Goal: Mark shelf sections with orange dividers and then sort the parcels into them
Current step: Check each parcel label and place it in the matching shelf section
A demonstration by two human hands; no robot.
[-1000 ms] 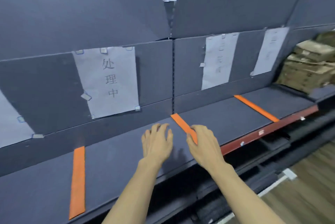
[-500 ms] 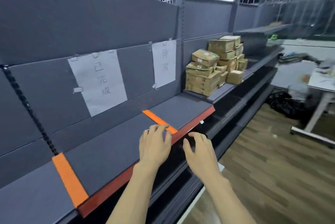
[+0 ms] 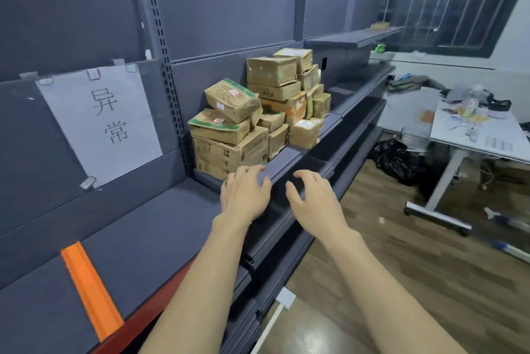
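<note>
Both arms reach forward over the front edge of the grey shelf (image 3: 149, 227), and neither hand holds anything. The left hand (image 3: 245, 196) hovers palm down with its fingers loosely spread and slightly bent, the fingertips close to the bottom corner of the nearest carton; whether they touch it cannot be told. The right hand (image 3: 314, 201) sits just beside it at 3 o'clock, also palm down, fingers relaxed and a little apart, above the dark gap in front of the shelving. The stack of cardboard parcels (image 3: 258, 115) stands on the shelf at 12 o'clock from the hands, piled several boxes high against the back panel, the top left box tilted. One orange divider (image 3: 90, 290) lies flat across the shelf board at 8 o'clock from the left hand, well apart from the parcels, running from the back of the board to its red front edge. A paper sign (image 3: 100, 124) with two handwritten characters is clipped to the back panel at 10 o'clock from the hands, between the divider and the parcels. At 3 o'clock, across the wooden floor (image 3: 401, 282), stands a white table (image 3: 481, 135) covered with clutter, with a black bag (image 3: 398, 158) on the floor beside it.
</note>
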